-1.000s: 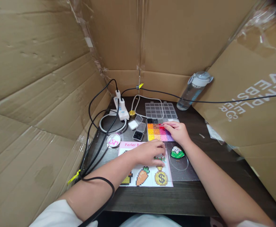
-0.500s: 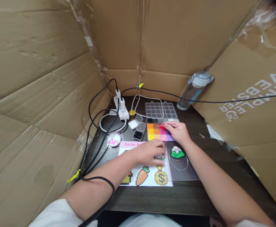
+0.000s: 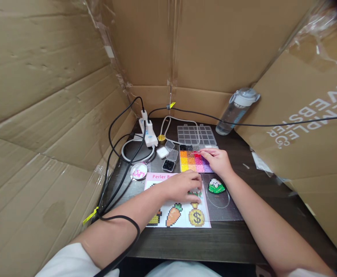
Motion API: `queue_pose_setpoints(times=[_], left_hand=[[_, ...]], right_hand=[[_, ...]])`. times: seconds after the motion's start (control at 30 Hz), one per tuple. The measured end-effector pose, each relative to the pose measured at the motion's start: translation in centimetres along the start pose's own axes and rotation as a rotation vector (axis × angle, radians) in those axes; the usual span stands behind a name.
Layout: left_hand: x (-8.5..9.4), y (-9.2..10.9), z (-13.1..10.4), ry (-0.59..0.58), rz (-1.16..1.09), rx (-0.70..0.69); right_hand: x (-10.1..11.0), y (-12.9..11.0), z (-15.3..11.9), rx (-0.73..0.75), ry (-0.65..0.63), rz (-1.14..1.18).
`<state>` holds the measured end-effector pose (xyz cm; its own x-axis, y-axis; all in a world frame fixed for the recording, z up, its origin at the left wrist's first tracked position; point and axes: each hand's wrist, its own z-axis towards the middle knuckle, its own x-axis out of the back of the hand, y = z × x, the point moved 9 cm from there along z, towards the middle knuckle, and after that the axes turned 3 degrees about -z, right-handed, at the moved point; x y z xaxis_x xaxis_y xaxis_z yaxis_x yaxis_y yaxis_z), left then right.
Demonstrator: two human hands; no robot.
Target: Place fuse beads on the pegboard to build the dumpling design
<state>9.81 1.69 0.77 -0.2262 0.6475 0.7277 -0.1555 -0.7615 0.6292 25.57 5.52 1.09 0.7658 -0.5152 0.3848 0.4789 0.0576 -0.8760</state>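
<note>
My right hand [image 3: 216, 159] pinches a pair of tweezers [image 3: 198, 152], whose tips point left over the bead box [image 3: 185, 161] near its brown and red compartments. Sorted beads in many colours fill the box, and its clear gridded lid [image 3: 196, 134] lies folded back. My left hand [image 3: 185, 186] rests on the Perler bead pattern sheet [image 3: 182, 222], fingers apart and curved, holding nothing. Right of that hand, a white and green bead figure [image 3: 216, 186] with a black outline lies on a clear round pegboard [image 3: 218, 204], over a gridded mat [image 3: 234, 214].
Small boxes of black beads [image 3: 168, 165] and white beads [image 3: 162, 152] stand left of the bead box. A round dish [image 3: 138, 171] holds pink beads. A power strip [image 3: 148, 132] with cables lies behind. A water bottle [image 3: 237, 111] stands at back right. Cardboard walls [image 3: 214, 46] enclose the table.
</note>
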Motion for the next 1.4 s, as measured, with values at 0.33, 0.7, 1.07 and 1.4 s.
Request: queue_pose_setpoints(times=[0.33,0.7,1.07,1.4], left_hand=[[-0.07,0.05,0.00,-0.011,0.008,-0.012],[-0.14,0.01,-0.02,-0.010,0.017,-0.025],[-0.03,0.15,0.01,-0.011,0.024,-0.025],[0.06,0.32,0.04,-0.004,0.035,-0.029]], right_hand=[[-0.14,0.03,0.01,-0.005,-0.014,-0.012],[-0.28,-0.05,0.05,-0.001,-0.024,-0.020],[-0.20,0.22,0.06,-0.007,-0.015,-0.011],[-0.18,0.25,0.06,0.004,-0.011,-0.005]])
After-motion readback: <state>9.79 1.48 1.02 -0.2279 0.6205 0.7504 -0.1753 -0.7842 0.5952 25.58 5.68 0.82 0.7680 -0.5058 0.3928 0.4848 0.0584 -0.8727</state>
